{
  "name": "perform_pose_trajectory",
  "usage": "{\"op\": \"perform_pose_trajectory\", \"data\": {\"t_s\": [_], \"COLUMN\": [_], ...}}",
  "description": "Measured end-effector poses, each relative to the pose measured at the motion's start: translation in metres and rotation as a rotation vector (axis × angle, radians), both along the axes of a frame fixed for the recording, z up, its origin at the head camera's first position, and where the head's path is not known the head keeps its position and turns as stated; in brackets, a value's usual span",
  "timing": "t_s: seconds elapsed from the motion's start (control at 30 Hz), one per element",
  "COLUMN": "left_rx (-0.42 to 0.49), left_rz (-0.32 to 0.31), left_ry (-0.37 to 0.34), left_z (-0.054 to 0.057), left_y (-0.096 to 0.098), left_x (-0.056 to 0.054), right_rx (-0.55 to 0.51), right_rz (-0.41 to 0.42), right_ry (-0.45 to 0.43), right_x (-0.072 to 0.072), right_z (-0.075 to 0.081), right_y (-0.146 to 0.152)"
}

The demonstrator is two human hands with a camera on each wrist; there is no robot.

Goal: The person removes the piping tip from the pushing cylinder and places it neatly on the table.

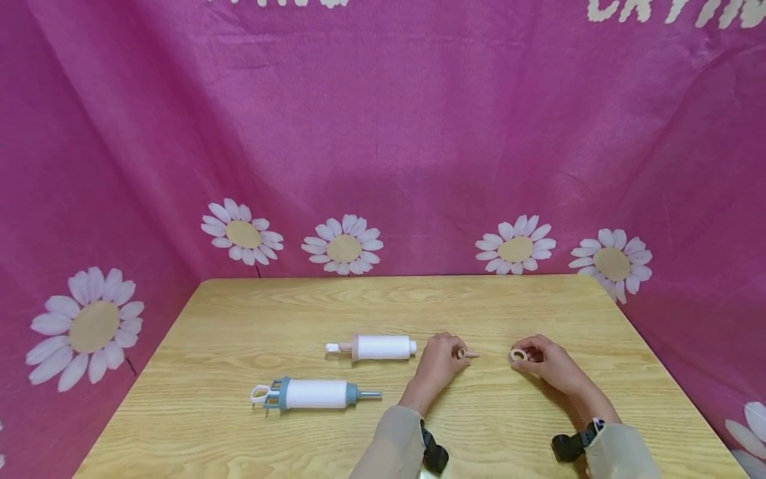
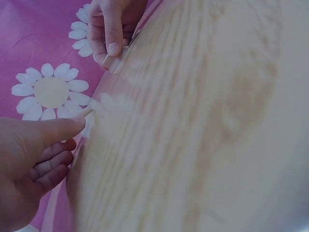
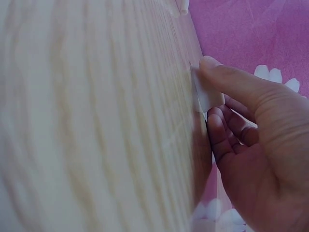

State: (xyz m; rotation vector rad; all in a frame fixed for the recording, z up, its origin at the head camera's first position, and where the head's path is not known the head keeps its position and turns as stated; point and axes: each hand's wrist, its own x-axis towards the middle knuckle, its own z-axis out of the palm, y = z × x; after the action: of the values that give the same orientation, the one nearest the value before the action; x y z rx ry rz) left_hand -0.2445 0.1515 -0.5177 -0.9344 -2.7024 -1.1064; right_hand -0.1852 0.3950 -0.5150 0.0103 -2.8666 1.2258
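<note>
- Far: magenta cloth [image 1: 383,120], cropped pale letters [image 1: 676,10] at right reading "CRYIN"!
- Nearer, wood-grained table [image 1: 239,313].
- Right hand [image 1: 552,364], right of centre, pinches a beige ring [image 1: 511,358].
- Left hand [image 1: 439,360], further left, pinches a tapered nozzle [image 1: 471,354].

Beige sleeves [image 1: 622,454], black wrist straps [image 1: 427,440], small black cameras [image 1: 436,458]
</note>
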Motion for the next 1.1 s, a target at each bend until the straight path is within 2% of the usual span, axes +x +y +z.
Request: {"op": "perform_pose_trajectory", "data": {"t_s": [0.23, 0.4, 0.8, 0.93, 1.1], "left_rx": [-0.012, -0.021, -0.013, -0.012, 0.030], "left_rz": [0.040, 0.056, 0.053, 0.047, 0.049], "left_ry": [0.109, 0.146, 0.136, 0.102, 0.076], "left_z": [-0.0038, -0.0056, -0.0069, -0.0074, -0.0071], "left_y": [-0.0004, -0.0004, -0.0012, -0.0020, -0.0022], "left_x": [-0.0022, -0.0042, -0.0053, -0.0042, -0.0016], "right_rx": [-0.008, -0.002, 0.010, 0.003, -0.013], "right_rz": [-0.016, -0.020, -0.015, -0.023, -0.050], "right_ry": [-0.014, -0.021, -0.002, -0.026, -0.036], "right_x": [-0.0008, -0.0012, -0.0021, -0.0010, 0.0020], "right_z": [0.0026, 0.0045, 0.0028, 0.0031, 0.0042], "right_y": [-0.0003, 0.0002, 0.0020, 0.0019, 0.0024]}}
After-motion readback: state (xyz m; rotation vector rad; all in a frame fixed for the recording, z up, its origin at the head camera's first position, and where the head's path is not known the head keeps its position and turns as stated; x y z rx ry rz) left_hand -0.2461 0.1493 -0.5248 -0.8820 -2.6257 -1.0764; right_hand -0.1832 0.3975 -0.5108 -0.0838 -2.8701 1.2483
